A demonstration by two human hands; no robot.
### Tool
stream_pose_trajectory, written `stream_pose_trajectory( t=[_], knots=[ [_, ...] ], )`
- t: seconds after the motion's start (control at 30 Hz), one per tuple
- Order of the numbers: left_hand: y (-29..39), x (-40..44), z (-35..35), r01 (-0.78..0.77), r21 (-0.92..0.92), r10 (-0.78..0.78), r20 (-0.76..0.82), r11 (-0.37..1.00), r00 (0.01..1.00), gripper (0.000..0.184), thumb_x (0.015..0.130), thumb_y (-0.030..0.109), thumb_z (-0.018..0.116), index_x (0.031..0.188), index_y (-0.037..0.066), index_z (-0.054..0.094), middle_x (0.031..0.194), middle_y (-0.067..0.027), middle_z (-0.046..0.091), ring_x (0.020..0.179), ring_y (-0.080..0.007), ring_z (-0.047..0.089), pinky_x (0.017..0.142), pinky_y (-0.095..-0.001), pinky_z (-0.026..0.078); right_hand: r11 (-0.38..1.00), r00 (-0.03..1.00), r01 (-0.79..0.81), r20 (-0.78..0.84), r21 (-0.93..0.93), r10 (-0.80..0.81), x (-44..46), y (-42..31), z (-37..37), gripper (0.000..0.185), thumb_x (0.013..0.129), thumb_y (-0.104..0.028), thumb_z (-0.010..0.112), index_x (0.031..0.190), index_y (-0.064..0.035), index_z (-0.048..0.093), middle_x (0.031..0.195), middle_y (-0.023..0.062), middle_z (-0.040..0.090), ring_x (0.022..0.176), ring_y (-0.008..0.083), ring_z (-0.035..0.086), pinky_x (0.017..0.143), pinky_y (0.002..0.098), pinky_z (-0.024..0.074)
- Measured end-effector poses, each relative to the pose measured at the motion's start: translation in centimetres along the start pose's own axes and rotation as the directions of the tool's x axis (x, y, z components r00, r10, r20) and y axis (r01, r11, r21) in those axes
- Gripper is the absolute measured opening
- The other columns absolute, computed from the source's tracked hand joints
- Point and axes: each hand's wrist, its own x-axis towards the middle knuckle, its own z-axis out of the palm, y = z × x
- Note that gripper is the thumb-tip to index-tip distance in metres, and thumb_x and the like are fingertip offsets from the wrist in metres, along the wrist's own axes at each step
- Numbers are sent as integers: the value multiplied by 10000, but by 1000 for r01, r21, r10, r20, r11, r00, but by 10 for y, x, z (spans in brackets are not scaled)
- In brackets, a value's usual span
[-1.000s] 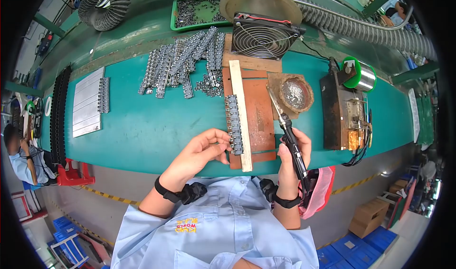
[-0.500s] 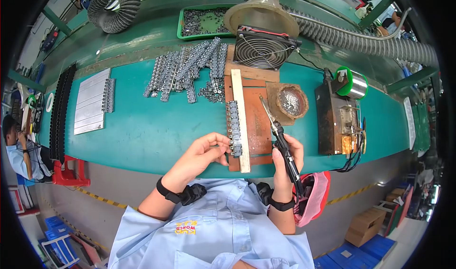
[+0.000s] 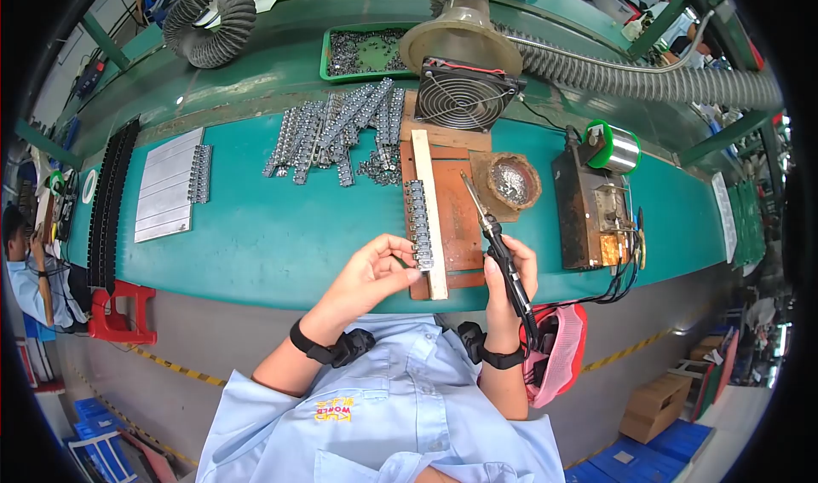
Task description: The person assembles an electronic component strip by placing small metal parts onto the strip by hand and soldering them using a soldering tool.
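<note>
Two hands, set apart near the counter's (image 3: 247, 253) near edge. The left hand (image 3: 362, 277) touches the near end of the component strip (image 3: 419, 223), which lies against the wooden bar (image 3: 434, 227) on the brown board (image 3: 458, 240); whether its fingers clamp the strip, I cannot tell. The right hand (image 3: 501, 302) is wrapped around the soldering iron (image 3: 508, 271), tip clear of the strip. I judge the step as steadying the strip, iron ready; the next move calls for a still strip and fingers clear of the tip.
</note>
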Motion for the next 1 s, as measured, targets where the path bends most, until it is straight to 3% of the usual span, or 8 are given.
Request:
stream_pose_trajectory(
  t=[0.03, 0.07, 0.13, 0.27, 0.4, 0.7, 0.83, 1.0],
  knots=[
    [0, -1, 5, -7, 2, 7, 5, 1000, 1000, 208, 791, 23, 575, 990, 13, 517, 923, -43, 529, 700, -92, 527, 679, -222, 443, 1000, 1000, 0, 3, 1, 0, 0, -1, 0, 282, 795, -47, 566, 1059, 16, 488, 947, 55, 541, 847, 97, 511, 765, 223, 412],
    [0, -2, 10, -135, 222, 141, -13, 966, 990, 226, 775, 22, 589, 989, 11, 518, 927, -53, 527, 688, -96, 527, 660, -224, 443, 1000, 1000, 8, 1, 2, -8, -1, -1, 0, 282, 795, -47, 566, 1059, 16, 488, 947, 55, 541, 847, 97, 511, 765, 223, 412],
    [0, -3, 20, -335, 615, 397, 38, 714, 917, 263, 742, 21, 618, 987, 8, 521, 936, -71, 521, 666, -104, 526, 623, -230, 442, 1000, 1000, -5, -10, 2, 5, -1, -2, 1, 282, 795, -48, 568, 1057, 17, 489, 951, 57, 542, 850, 99, 513, 766, 226, 415],
    [-1, -1, 30, -361, 710, 486, 30, 605, 874, 270, 715, -7, 631, 965, -6, 529, 941, -80, 514, 694, -110, 523, 641, -237, 445, 1000, 1000, 1, -16, 27, 0, -2, 2, 0, 283, 793, -50, 572, 1055, 17, 491, 952, 57, 543, 851, 100, 513, 765, 227, 419],
    [2, -2, 32, -380, 751, 534, 44, 540, 845, 257, 716, -3, 634, 954, -5, 536, 946, -87, 513, 689, -123, 528, 646, -244, 448, 1000, 1000, 7, -16, 27, -6, -2, 1, -2, 285, 790, -49, 575, 1055, 16, 491, 947, 55, 543, 846, 98, 512, 760, 225, 420],
    [3, 2, 28, -423, 713, 529, 85, 560, 844, 242, 708, -8, 639, 928, -5, 539, 940, -90, 525, 717, -121, 532, 645, -239, 445, 999, 999, 30, -35, 43, -29, -1, 1, 0, 288, 777, -35, 606, 1043, 11, 506, 861, 36, 559, 772, 77, 510, 705, 210, 421],
    [20, 6, 28, -425, 648, 534, 34, 632, 845, 237, 719, -13, 634, 934, -9, 534, 940, -75, 528, 734, -97, 520, 664, -221, 430, 999, 999, 15, -40, 39, -14, -1, 2, -2, 299, 769, -39, 614, 1043, 14, 506, 867, 40, 558, 775, 79, 511, 711, 210, 420],
    [25, 11, 17, -316, 461, 404, -102, 829, 909, 235, 748, -10, 622, 960, -13, 519, 949, -43, 519, 750, -68, 497, 696, -203, 411, 999, 999, 27, -40, 17, -26, -2, 1, 0, 307, 762, -39, 619, 1043, 15, 506, 869, 42, 555, 774, 83, 512, 714, 212, 418]
  ],
)
